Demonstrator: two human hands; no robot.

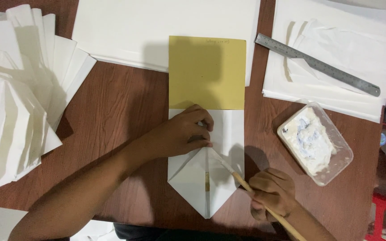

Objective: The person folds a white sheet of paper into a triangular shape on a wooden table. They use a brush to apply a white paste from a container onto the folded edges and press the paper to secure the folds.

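A white paper sheet (228, 134) lies on the brown table (126, 111), folded at its near end into a point (204, 187), with a yellow card template (207, 71) resting on its far half. My left hand (182, 134) presses down on the fold near the middle, fingers curled. My right hand (271, 192) grips a thin wooden brush (242, 180) whose tip touches the folded flap just beside my left fingertips.
A clear plastic tub of white paste (314, 142) stands right of the sheet. A steel ruler (316, 64) lies on a stack of white paper (336, 89) at back right. Finished folded white bags (18, 89) are piled at left. Large white sheets (157, 27) lie at the back.
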